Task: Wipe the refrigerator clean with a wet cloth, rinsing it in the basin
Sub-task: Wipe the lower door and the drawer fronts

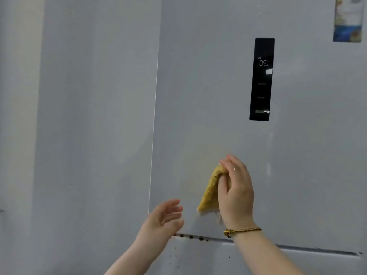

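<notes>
The white refrigerator (208,86) fills the view, its upper door in front of me. My right hand (236,193) grips a yellow cloth (210,192) against the lower part of that door; the cloth hangs down to the left of my palm. A gold bracelet sits on that wrist. My left hand (164,219) is raised near the door's left edge, fingers relaxed and spread, holding nothing. Dark specks (190,236) line the gap between the upper and lower doors. No basin is in view.
A black control panel (262,79) showing "05" is set in the door, above and right of the cloth. A colourful sticker (348,20) is at the top right. The refrigerator's side panel (95,126) and a pale wall (17,116) lie to the left.
</notes>
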### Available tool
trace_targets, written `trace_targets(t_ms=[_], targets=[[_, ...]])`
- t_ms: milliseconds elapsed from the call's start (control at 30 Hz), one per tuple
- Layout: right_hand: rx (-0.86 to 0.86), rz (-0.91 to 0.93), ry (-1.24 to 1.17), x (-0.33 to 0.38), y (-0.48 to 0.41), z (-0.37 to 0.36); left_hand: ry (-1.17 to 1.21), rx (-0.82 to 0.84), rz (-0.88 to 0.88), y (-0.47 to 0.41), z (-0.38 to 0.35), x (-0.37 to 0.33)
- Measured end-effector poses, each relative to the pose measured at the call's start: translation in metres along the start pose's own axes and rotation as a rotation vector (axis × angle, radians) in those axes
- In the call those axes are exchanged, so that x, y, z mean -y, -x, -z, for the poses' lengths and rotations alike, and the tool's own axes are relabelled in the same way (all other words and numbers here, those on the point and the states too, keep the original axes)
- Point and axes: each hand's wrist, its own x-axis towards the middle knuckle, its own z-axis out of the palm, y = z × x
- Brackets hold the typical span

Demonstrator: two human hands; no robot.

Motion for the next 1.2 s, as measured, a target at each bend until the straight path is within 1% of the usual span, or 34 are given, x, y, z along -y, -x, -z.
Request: trace_targets(t_ms=[100,167,233,300,367,400,467,533,567,600,733,800,867,900,967,1000,1067,1133,1167,1200], targets=[[-0.065,0.107,0.019,-0.019,-0.033,-0.031,-0.152,-0.228,-0.131,-0.038,0.021,-0.017],[-0.032,0.186,0.085,-0.030,-0.046,-0.046,-0.230,-0.305,-0.197,-0.063,0.032,-0.023],[0.061,0.285,0.148,-0.040,-0.048,-0.057,-0.269,-0.300,-0.192,-0.085,0.036,-0.027],[0.122,0.339,0.140,-0.049,-0.044,-0.063,-0.237,-0.238,-0.136,-0.098,0.037,-0.026],[0.094,0.351,0.210,-0.059,-0.036,-0.064,-0.158,-0.169,-0.096,-0.105,0.035,-0.020],[0.074,0.351,0.315,-0.062,-0.030,-0.063,-0.126,-0.148,-0.088,-0.105,0.035,-0.017],[0.107,0.308,0.527,-0.062,-0.019,-0.067,-0.061,-0.131,-0.086,-0.102,0.038,-0.015],[0.133,0.236,0.592,-0.055,-0.012,-0.078,-0.007,-0.119,-0.088,-0.104,0.041,-0.014],[0.150,0.243,0.598,-0.050,-0.007,-0.086,0.005,-0.117,-0.087,-0.105,0.042,-0.012],[0.176,0.291,0.601,-0.043,0.001,-0.094,0.013,-0.121,-0.090,-0.105,0.042,-0.012],[0.360,0.668,0.560,-0.025,0.059,-0.121,0.066,-0.156,-0.098,-0.109,0.045,-0.011],[0.446,0.797,0.536,-0.029,0.078,-0.117,0.071,-0.148,-0.098,-0.110,0.046,-0.012],[0.457,0.882,0.522,-0.047,0.071,-0.101,0.055,-0.151,-0.106,-0.111,0.045,-0.011],[0.427,0.876,0.516,-0.059,0.062,-0.090,0.049,-0.159,-0.109,-0.110,0.044,-0.009],[0.333,0.744,0.563,-0.087,0.038,-0.062,0.054,-0.163,-0.115,-0.107,0.039,-0.006],[0.290,0.642,0.619,-0.102,0.027,-0.048,0.063,-0.166,-0.116,-0.105,0.036,-0.006],[0.224,0.376,0.671,-0.115,0.011,-0.029,0.079,-0.175,-0.109,-0.103,0.031,-0.006],[0.117,0.136,0.671,-0.104,0.014,-0.037,0.088,-0.177,-0.102,-0.102,0.030,-0.009],[0.079,0.058,0.662,-0.092,0.023,-0.049,0.091,-0.178,-0.099,-0.102,0.029,-0.010],[0.065,0.044,0.650,-0.079,0.035,-0.064,0.092,-0.183,-0.098,-0.102,0.030,-0.010]])
